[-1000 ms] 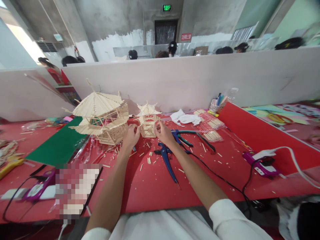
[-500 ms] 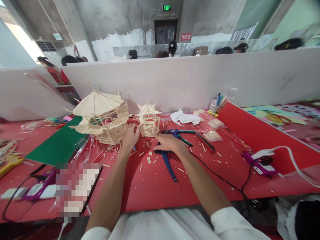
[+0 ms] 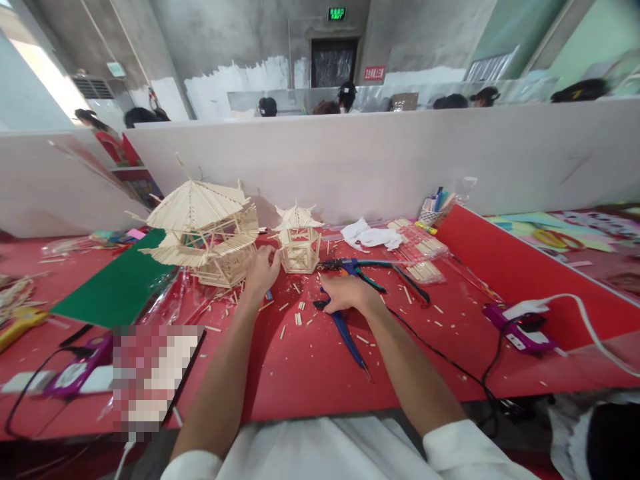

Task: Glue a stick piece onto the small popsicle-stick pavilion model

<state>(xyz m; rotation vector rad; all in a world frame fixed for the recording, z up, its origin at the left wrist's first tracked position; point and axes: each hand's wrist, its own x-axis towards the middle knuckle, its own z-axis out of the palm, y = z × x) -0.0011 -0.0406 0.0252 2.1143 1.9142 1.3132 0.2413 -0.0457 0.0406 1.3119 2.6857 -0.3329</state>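
Note:
A small stick pavilion [image 3: 299,241] stands on the red table [image 3: 310,373]. My left hand [image 3: 261,272] is at its left side, with curled fingertips pinching its lower left corner. My right hand [image 3: 346,293] lies lower and to the right, fingers closed over the black handle rings of a long blue cutter [image 3: 351,337] whose point faces me. Short stick offcuts [image 3: 298,319] are scattered between my hands.
A large stick pavilion [image 3: 203,230] stands left beside a green sheet [image 3: 117,283]. Teal pliers [image 3: 373,267], a white cloth [image 3: 367,235], bagged sticks [image 3: 419,250] and a pen cup [image 3: 433,210] lie beyond. Purple glue guns sit right [image 3: 523,330] and left [image 3: 75,377]. People sit behind the partition [image 3: 400,153].
My right hand left the small pavilion's right side, came down to the table and closed on the blue cutter, shifting it slightly. My left hand stayed at the pavilion.

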